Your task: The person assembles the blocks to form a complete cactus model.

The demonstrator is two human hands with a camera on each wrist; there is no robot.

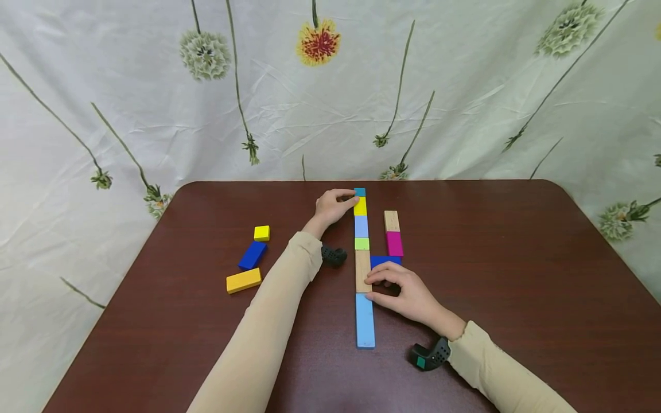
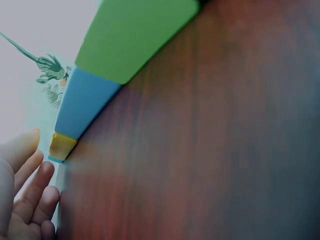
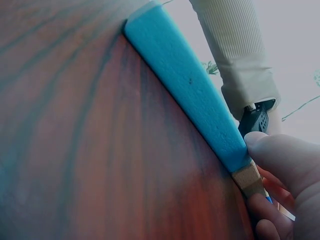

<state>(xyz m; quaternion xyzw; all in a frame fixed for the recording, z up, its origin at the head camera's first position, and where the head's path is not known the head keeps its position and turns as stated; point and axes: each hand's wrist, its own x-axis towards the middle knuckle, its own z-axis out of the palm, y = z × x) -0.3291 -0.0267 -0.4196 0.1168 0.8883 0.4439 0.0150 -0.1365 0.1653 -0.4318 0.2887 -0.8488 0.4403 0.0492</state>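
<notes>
A straight row of blocks runs away from the person: a light blue block (image 1: pixel 365 321), a plain wooden block (image 1: pixel 363 261), a green block (image 1: pixel 362 244), a periwinkle block (image 1: pixel 361 226), a yellow block (image 1: pixel 360 207) and a teal block (image 1: pixel 360 192). At the far end, my left hand (image 1: pixel 330 207) has thumb and fingertips beside the yellow and teal blocks, loosely bent. My right hand (image 1: pixel 408 292) rests its thumb at the light blue block's far end and its fingertips on the wooden block. Partly behind it, a dark blue block (image 1: pixel 384 260) lies crosswise against the row.
Right of the row, a short wooden block (image 1: pixel 391 221) and a magenta block (image 1: pixel 395 244) lie end to end. To the left are a small yellow block (image 1: pixel 261 233), a blue block (image 1: pixel 252 255) and an orange-yellow block (image 1: pixel 244 280). A flowered cloth (image 1: pixel 335 115) hangs behind the table.
</notes>
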